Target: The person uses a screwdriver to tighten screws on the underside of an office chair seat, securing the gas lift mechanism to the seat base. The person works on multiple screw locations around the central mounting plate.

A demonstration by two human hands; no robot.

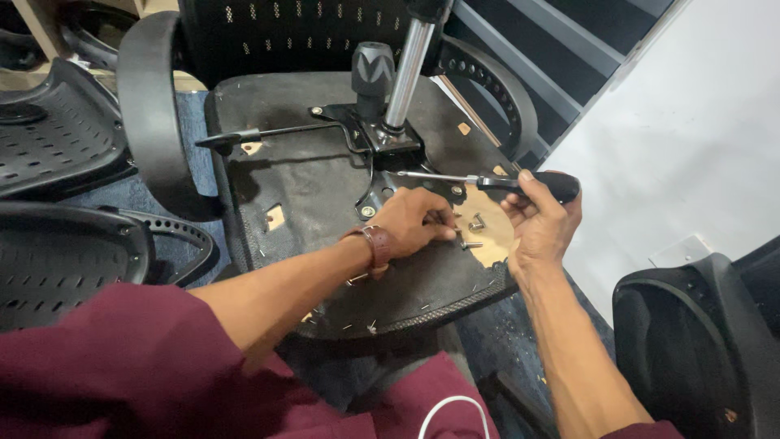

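An upturned office chair seat (309, 187) lies in front of me, its black underside up, with a metal mechanism plate (382, 138) and chrome gas cylinder (409, 61) in the middle. My left hand (414, 221), a brown watch on its wrist, reaches over the seat; its fingertips pinch at loose bolts (471, 232) on a bare wood patch. My right hand (540, 219) holds a black-handled screwdriver (520, 183), shaft pointing left toward the mechanism.
Black armrests (150, 106) curve up on both sides of the seat. Perforated black chair backs (57, 138) lie at the left, another black chair part (699, 341) at the lower right. A white wall (691, 122) is to the right.
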